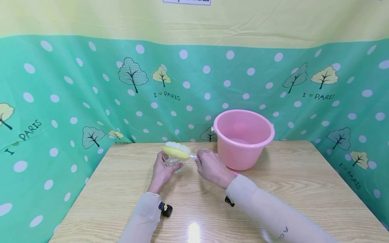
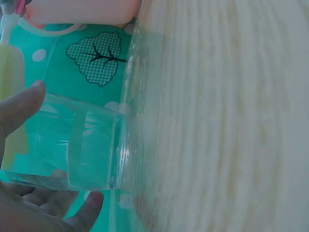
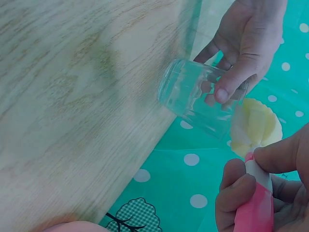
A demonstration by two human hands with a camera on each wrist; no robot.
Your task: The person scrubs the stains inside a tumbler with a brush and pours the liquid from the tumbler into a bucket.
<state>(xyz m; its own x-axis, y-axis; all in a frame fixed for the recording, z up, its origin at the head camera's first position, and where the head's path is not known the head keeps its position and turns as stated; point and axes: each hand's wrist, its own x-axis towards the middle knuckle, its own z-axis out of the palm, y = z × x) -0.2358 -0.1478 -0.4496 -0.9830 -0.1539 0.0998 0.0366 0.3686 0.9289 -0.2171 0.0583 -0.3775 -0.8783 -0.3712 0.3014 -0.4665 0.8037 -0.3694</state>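
My left hand (image 1: 162, 172) grips a clear drinking glass (image 2: 82, 150), with the thumb on one side and the fingers on the other. The glass is upright, its base at or just above the tabletop; I cannot tell whether it touches. In my right hand (image 1: 213, 167) is a cup brush, held by its pink and white handle (image 3: 256, 203). The brush's yellow and white sponge head (image 1: 177, 151) is over the mouth of the glass, pointing left. In the right wrist view the sponge (image 3: 256, 126) shows close to the rim, apparently outside the glass.
A pink bucket (image 1: 243, 157) stands at the back of the wooden table (image 1: 288, 189), just right of my right hand. Behind the table hangs a green and yellow curtain (image 1: 194, 77) with dots and trees. Each wrist wears a small black device (image 1: 165, 209).
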